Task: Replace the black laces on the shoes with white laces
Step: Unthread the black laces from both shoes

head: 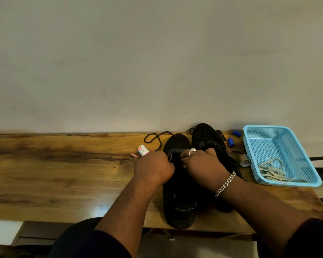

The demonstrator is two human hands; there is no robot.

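Two black shoes stand side by side on the wooden table (63, 164). The near shoe (179, 200) points away from me; the far shoe (205, 135) lies behind it to the right. My left hand (153, 166) and my right hand (203, 164) both curl over the near shoe's lace area, fingers bent at the eyelets. What they pinch is hidden by the fingers. A loose black lace (155, 137) trails from the shoe's toe onto the table. White laces (272, 170) lie bundled in a blue basket (298, 146) at the right.
A small white bottle (143, 150) and a red stick (134, 155) lie left of my left hand. Two blue caps (230, 142) and a metal roll (244, 161) sit between the shoes and the basket. The wall rises right behind the table.
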